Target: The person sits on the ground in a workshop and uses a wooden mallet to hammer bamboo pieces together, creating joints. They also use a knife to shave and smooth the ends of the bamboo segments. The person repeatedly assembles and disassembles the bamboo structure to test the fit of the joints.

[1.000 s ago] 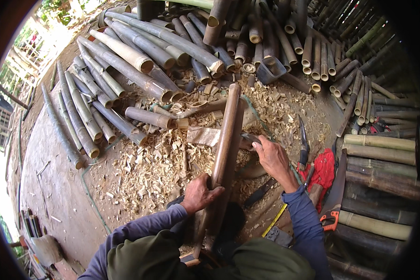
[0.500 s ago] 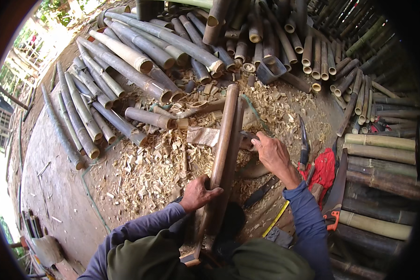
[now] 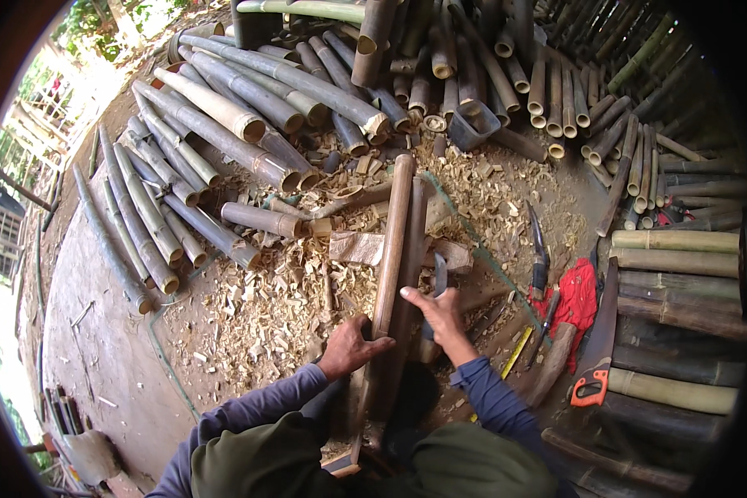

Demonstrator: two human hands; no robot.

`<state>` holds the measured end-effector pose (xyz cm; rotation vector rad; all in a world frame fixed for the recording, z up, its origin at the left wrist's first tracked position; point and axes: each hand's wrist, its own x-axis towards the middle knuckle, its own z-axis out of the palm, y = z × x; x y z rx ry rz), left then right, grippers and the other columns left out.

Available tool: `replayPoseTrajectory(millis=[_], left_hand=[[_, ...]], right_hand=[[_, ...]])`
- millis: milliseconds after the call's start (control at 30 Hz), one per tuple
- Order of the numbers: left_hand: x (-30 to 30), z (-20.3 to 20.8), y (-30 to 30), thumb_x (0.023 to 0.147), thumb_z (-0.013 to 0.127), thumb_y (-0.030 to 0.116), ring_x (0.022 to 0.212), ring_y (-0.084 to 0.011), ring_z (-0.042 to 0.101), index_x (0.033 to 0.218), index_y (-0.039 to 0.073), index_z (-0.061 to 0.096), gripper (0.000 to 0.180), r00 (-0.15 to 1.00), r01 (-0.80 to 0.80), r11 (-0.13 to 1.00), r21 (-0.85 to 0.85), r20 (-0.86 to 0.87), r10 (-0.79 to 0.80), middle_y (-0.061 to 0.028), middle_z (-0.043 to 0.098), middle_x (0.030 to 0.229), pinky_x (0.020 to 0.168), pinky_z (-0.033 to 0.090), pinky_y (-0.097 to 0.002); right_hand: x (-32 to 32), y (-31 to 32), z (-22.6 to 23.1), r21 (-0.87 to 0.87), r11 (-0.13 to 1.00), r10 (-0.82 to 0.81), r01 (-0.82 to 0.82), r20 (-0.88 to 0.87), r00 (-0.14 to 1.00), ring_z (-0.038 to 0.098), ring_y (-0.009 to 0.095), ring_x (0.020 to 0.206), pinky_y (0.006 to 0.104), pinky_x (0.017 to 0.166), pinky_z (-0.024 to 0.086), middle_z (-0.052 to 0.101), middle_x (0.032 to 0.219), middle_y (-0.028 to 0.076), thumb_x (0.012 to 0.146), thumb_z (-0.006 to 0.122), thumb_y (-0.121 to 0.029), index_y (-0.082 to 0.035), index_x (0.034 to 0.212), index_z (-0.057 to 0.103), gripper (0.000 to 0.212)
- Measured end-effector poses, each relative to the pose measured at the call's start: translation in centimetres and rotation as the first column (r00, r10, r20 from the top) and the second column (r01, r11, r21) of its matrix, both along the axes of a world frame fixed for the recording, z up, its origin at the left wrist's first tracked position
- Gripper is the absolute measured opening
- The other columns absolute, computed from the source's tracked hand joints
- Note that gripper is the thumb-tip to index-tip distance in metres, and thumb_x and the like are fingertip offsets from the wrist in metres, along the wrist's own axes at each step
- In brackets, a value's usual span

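Note:
A long brown bamboo piece [image 3: 393, 241] slants from near my lap away from me, with a darker bamboo length [image 3: 410, 257] along its right side. Its far part lies across a rough wooden block [image 3: 358, 248]. My left hand [image 3: 350, 349] is closed on the near half of the bamboo, thumb across the top. Just right of it, my right hand [image 3: 441, 319] grips a knife [image 3: 441, 275] with its blade pointing away from me. The right thumb stretches toward the bamboo; the palm hides part of the knife handle.
Wood shavings [image 3: 266, 307] cover the ground. At right are a hooked blade [image 3: 539, 253], red cloth [image 3: 574, 303], yellow measuring tape [image 3: 519, 350] and handsaw [image 3: 596, 349]. Bamboo poles [image 3: 224, 149] lie at far left; stacked bamboo [image 3: 676, 263] lines the right. A clear plastic tub [image 3: 473, 124] stands behind.
My right hand has come nearer and to the left with the knife, its thumb now reaching toward the bamboo. The blade now points away from me. My left hand keeps its place.

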<state>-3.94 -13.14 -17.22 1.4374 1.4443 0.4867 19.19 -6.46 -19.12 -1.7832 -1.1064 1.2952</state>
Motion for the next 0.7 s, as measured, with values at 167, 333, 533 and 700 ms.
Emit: replayPoseTrajectory(millis=[167, 333, 533, 700], left_hand=[[0.2, 0.8, 0.4, 0.079, 0.088, 0.060, 0.089, -0.0444, 0.075, 0.104, -0.002, 0.071, 0.069, 0.993, 0.022, 1.000, 0.009, -0.114, -0.021, -0.0278, 0.075, 0.093, 0.082, 0.057, -0.0534], [0.9, 1.4, 1.8, 0.079, 0.088, 0.059, 0.088, -0.0446, 0.075, 0.102, -0.002, 0.069, 0.068, 0.983, 0.015, 1.000, -0.008, -0.184, -0.016, -0.0280, 0.074, 0.092, 0.080, 0.058, -0.0541], [1.9, 0.6, 1.3, 0.080, 0.087, 0.060, 0.091, -0.0441, 0.075, 0.100, 0.000, 0.064, 0.068, 0.965, 0.002, 1.000, 0.015, -0.263, 0.002, -0.0275, 0.075, 0.092, 0.081, 0.058, -0.0552], [1.1, 0.1, 1.1, 0.078, 0.087, 0.064, 0.093, -0.0433, 0.074, 0.099, 0.000, 0.063, 0.072, 0.957, -0.008, 1.000, -0.015, -0.289, 0.003, -0.0267, 0.074, 0.096, 0.082, 0.057, -0.0548]], right_hand=[[-2.1, -0.3, -2.8, -0.024, 0.996, -0.083, 0.083, 0.013, 0.996, 0.049, 0.011, 0.057, 0.0399, 0.049, 0.042, 0.054, 0.063, -0.003, 0.073, 0.097, -0.039, 0.000, 0.059, 0.063, 0.054], [-1.1, 2.0, -3.3, -0.080, 0.997, 0.004, -0.008, -0.059, 0.998, 0.064, 0.017, 0.081, 0.0421, 0.070, 0.054, 0.069, 0.092, 0.010, 0.075, 0.095, -0.038, 0.007, 0.093, 0.071, 0.054], [1.8, 1.8, -2.3, 0.172, 0.985, -0.017, 0.012, 0.030, 0.999, 0.064, 0.032, 0.105, 0.0495, 0.094, 0.052, 0.062, 0.120, 0.024, 0.105, 0.063, -0.033, 0.007, 0.154, 0.036, 0.069], [2.7, 5.7, 7.6, 0.420, 0.760, 0.224, -0.497, 0.548, 0.806, 0.072, 0.040, 0.075, 0.0505, 0.065, 0.053, 0.070, 0.085, 0.024, 0.112, 0.059, -0.029, -0.001, 0.121, 0.059, 0.029]])
